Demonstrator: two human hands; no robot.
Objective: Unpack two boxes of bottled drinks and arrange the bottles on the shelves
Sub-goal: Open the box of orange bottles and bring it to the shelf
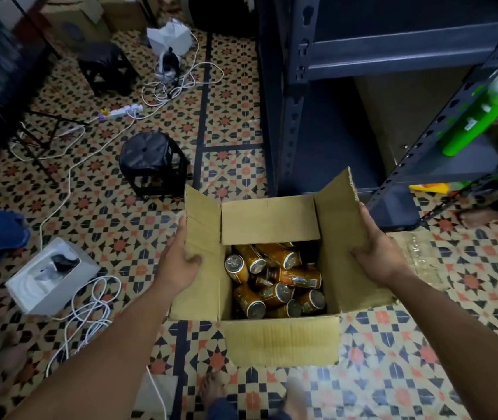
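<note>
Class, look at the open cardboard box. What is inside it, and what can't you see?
Inside the box lie orange-brown bottles, jumbled on their sides. The pile hides the box floor and any bottles beneath, so their count cannot be told.

An open cardboard box (281,341) sits on the tiled floor (393,374) with amber bottles (275,280) jumbled inside. The left hand (178,262) grips the box's left flap and the right hand (378,253) grips its right flap. Beyond the box stands a dark metal shelf (363,56), where a green bottle (472,116) tilts.
</note>
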